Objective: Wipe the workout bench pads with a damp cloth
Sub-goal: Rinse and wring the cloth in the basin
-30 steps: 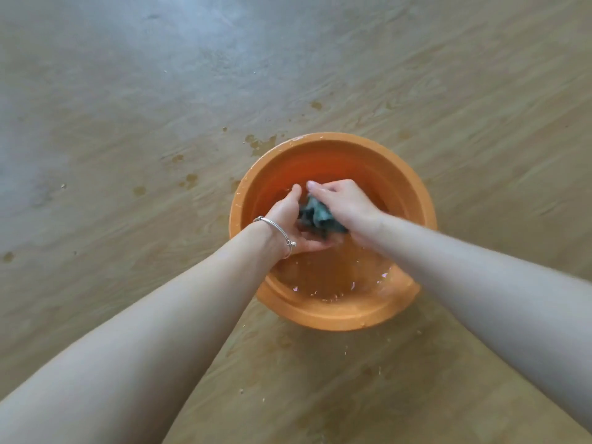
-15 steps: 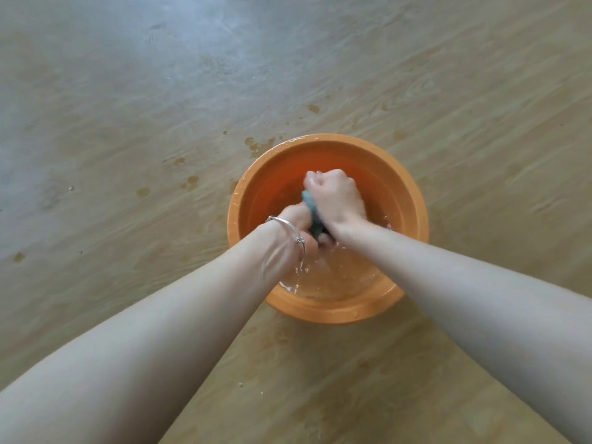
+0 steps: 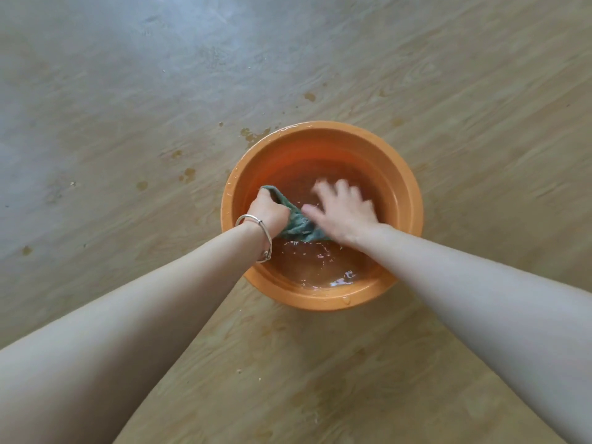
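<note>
- Left hand (image 3: 267, 209) grips the green cloth (image 3: 296, 221) over the orange basin (image 3: 407, 190), frame centre
- Right hand (image 3: 344, 211), fingers spread and blurred, perhaps touches it
- Cloth wetted; bench pads unseen, wiping remains

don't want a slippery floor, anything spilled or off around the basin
Yes: wet spots dot the wooden floor left of and beyond the orange basin, and droplets cling to its rim. Likely splashes from the cloth the left hand grips in the basin. Nothing else stands out.
</note>
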